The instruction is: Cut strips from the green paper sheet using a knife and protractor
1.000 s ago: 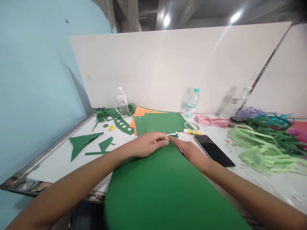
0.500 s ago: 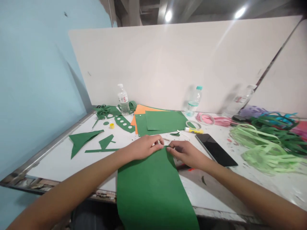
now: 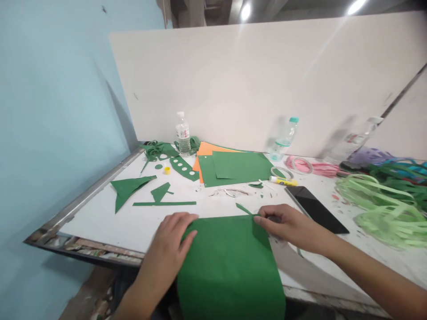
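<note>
A large green paper sheet (image 3: 230,262) lies across the table's front edge, its near part bending down over it. My right hand (image 3: 287,224) pinches the sheet's far right corner between thumb and fingers. At the far left corner, my left hand (image 3: 171,238) rests with fingers stretched out and thumb apart, touching the paper. A thin green paper scrap (image 3: 243,208) lies just beyond the far edge. Farther left are a long green strip (image 3: 167,204), a small cut green piece (image 3: 160,192) and a folded green piece (image 3: 130,189).
Orange sheets (image 3: 216,147) lie partly under green sheets (image 3: 247,165) at the back. A glue stick (image 3: 283,181), tape roll (image 3: 302,166) and phone (image 3: 316,209) lie to the right, beside light green strips (image 3: 376,200). Bottles (image 3: 283,140) stand near the white partition (image 3: 233,84).
My left hand has slid left along the sheet's far edge to its corner, away from my right hand. The sheet's far edge is now spread between both hands. The view has shifted slightly.
</note>
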Motion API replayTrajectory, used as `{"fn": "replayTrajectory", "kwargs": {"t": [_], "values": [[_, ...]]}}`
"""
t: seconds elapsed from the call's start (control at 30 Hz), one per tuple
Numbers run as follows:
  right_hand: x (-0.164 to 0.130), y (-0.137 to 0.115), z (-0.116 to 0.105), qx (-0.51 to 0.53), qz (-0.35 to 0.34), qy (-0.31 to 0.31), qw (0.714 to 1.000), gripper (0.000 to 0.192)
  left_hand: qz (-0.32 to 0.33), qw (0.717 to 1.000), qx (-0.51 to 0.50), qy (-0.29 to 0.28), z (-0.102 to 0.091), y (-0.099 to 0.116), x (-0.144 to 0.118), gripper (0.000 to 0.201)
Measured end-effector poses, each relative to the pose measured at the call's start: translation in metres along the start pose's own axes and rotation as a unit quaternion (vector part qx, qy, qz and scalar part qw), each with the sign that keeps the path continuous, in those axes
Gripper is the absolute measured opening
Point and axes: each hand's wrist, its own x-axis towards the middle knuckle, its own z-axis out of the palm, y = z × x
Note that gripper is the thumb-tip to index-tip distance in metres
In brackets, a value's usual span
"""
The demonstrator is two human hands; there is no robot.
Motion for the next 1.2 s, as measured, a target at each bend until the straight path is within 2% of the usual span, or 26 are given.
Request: {"fn": "replayTrajectory", "kwargs": {"t": [0.13,0.2,0.3,0.4,0.47,0.53,0.57,0.67,0.8,1.03,1.2], "values": [[-0.019,0.001,0.015,-0.091,0.02,0.068,0.993,0.039,0.014,1.0,0.009,-0.012,0.016,0.004,-0.022,0.02],[-0.029,0.003,0.024,-0.117,0.018,0.142,0.983,0.033,0.021,0.999,0.019,-0.022,0.02,0.002,-0.026,0.021],[-0.044,0.001,0.045,-0.081,-0.007,0.296,0.952,0.033,0.04,0.998,0.03,-0.025,0.022,-0.001,-0.026,0.02],[-0.051,-0.01,0.074,-0.016,-0.05,0.385,0.921,0.052,0.067,0.997,0.032,-0.003,0.024,-0.004,-0.027,0.021],[-0.049,-0.019,0.094,-0.022,-0.074,0.419,0.905,0.045,0.08,0.996,0.03,0.02,0.026,-0.005,-0.027,0.022],[-0.042,-0.024,0.11,-0.082,-0.093,0.384,0.915,0.026,0.086,0.995,0.029,0.036,0.027,-0.006,-0.028,0.022],[-0.037,-0.026,0.117,-0.115,-0.118,0.357,0.919,0.022,0.087,0.995,0.029,0.038,0.027,-0.006,-0.028,0.022],[-0.023,-0.024,0.13,-0.168,-0.198,0.301,0.918,0.025,0.088,0.994,0.031,0.05,0.028,-0.006,-0.029,0.022],[-0.014,-0.019,0.136,-0.199,-0.256,0.276,0.905,0.023,0.084,0.993,0.036,0.071,0.03,-0.007,-0.028,0.02],[-0.013,-0.024,0.137,-0.204,-0.266,0.284,0.898,0.022,0.102,0.992,0.051,0.055,0.031,-0.01,-0.026,0.024],[-0.012,-0.024,0.138,-0.197,-0.258,0.288,0.901,0.027,0.077,0.989,0.111,0.061,0.029,-0.006,-0.023,0.025]]}}
